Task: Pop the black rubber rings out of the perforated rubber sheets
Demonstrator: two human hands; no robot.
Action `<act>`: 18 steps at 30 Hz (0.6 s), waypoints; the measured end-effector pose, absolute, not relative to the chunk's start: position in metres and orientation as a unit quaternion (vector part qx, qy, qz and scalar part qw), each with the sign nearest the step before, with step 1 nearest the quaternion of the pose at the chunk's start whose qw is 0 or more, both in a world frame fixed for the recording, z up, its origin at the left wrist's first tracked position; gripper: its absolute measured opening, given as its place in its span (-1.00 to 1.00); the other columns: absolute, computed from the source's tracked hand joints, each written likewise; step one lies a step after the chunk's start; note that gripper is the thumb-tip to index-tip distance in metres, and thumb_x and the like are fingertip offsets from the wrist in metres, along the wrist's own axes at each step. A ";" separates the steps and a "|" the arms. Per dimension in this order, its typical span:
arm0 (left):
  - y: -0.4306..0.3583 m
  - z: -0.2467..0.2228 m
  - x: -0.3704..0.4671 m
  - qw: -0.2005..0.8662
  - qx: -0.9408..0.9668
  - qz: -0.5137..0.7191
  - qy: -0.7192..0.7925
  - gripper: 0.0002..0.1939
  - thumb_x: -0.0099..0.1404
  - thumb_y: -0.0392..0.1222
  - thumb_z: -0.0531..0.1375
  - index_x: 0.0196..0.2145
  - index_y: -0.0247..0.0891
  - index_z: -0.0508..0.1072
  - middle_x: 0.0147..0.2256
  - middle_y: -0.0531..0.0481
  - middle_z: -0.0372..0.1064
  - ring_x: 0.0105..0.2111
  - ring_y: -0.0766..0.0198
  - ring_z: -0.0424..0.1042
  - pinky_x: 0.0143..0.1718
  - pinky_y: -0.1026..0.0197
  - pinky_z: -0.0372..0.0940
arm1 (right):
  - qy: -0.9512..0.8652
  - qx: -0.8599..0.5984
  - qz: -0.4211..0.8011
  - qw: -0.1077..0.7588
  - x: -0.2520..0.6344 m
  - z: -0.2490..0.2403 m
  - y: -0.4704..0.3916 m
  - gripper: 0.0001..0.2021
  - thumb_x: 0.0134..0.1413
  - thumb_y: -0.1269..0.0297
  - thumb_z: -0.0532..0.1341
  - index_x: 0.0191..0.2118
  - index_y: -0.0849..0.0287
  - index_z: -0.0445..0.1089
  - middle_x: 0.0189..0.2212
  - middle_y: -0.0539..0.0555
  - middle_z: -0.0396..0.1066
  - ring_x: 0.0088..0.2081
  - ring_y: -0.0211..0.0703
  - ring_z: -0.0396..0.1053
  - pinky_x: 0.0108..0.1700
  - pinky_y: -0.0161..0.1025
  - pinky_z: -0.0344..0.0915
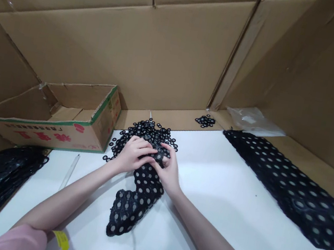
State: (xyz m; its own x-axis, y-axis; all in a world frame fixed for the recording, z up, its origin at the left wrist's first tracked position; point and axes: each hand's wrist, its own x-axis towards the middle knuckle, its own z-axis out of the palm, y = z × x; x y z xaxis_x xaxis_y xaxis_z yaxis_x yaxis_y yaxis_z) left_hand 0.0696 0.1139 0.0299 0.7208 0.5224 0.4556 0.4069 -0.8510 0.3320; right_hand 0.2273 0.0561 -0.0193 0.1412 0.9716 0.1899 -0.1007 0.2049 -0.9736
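Where both hands' fingertips meet, dotted black strip (144,181) pinched between left (156,152) and right (161,158) fingers, tail below.

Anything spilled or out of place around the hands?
Possibly: black rings lie loose in a scattered heap beyond the hands, some strayed to its edges, while a smaller cluster sits apart by the cardboard wall. Nothing looks damaged.

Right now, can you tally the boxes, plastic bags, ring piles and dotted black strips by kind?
Cardboard box: 1
Clear plastic bag: 1
Ring piles: 2 (large pile, small pile)
Dotted black strips: 2 (held strip, right-side strip; any stacked layers can't be told apart)
Total: 6
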 end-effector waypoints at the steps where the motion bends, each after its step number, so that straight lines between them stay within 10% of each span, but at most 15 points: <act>1: 0.114 0.027 0.070 0.103 0.924 0.259 0.260 -0.75 0.33 -0.07 0.14 -0.15 -0.18 0.54 -0.23 -0.10 0.50 -0.24 0.20 0.41 -0.05 0.06 0.12 | -0.499 -0.455 0.424 0.604 0.227 -0.019 0.056 -0.42 -0.04 0.19 0.29 0.10 0.09 0.10 -0.43 -0.04 0.45 -0.38 -0.12 0.47 -0.25 -0.16 0.41; 18: 0.100 0.015 0.091 0.182 0.872 0.308 0.335 -0.70 0.40 -0.20 -0.06 -0.44 -0.23 0.35 -0.42 0.01 0.41 -0.39 0.25 0.34 -0.12 0.11 0.13 | -0.600 -0.520 0.298 0.531 0.225 -0.012 0.047 -0.42 0.05 0.36 0.14 0.22 0.07 0.11 -0.59 -0.12 0.32 -0.53 -0.19 0.29 -0.31 -0.22 0.30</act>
State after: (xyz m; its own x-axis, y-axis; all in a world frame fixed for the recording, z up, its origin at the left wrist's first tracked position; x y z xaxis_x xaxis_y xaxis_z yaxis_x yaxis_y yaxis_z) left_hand 0.0908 0.0997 0.0154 0.5861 0.6958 0.4150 0.4723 -0.7097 0.5227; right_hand 0.2247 0.0470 -0.0123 0.1037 0.9392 0.3274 0.3073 0.2828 -0.9086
